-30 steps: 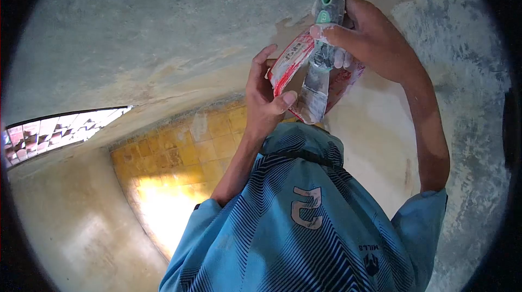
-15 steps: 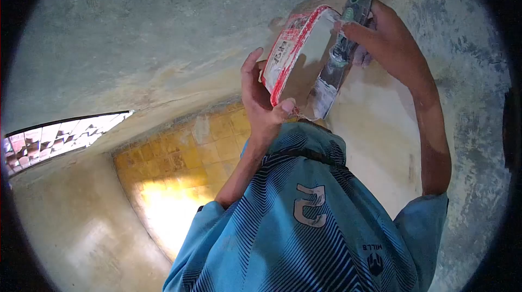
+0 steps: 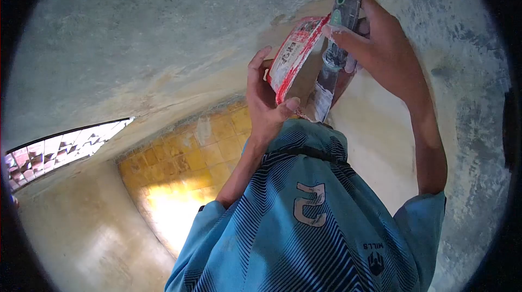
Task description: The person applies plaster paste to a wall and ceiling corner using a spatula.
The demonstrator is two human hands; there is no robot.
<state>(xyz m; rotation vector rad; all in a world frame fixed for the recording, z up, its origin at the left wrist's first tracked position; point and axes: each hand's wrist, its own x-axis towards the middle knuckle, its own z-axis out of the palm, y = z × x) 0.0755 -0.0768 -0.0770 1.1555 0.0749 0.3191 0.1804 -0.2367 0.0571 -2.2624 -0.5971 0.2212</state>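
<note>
My left hand (image 3: 263, 93) grips a tilted white plastic tub (image 3: 291, 55) with a red rim and red print, fingers along its outer side and thumb at the lower edge. Above the tub's opening, my right hand (image 3: 375, 42) is wrapped round the dark handle of a putty knife (image 3: 326, 77). Its broad metal blade points down, coated with white paste, and overlaps the tub's opening in this view. White residue marks the right thumb and fingers. What lies deeper in the tub is mostly hidden.
Patchy grey plastered wall (image 3: 163, 31) fills the upper left, and another rough wall (image 3: 462, 129) stands at the right. Yellow tiles (image 3: 179, 159) lie below, partly in bright sunlight. A slatted opening (image 3: 65, 148) lets in light at the left. My blue shirt (image 3: 272, 227) covers the lower middle.
The putty knife and my right hand have shifted slightly left, closer to the tub's rim. The tub has turned a little, so less of its opening shows.
</note>
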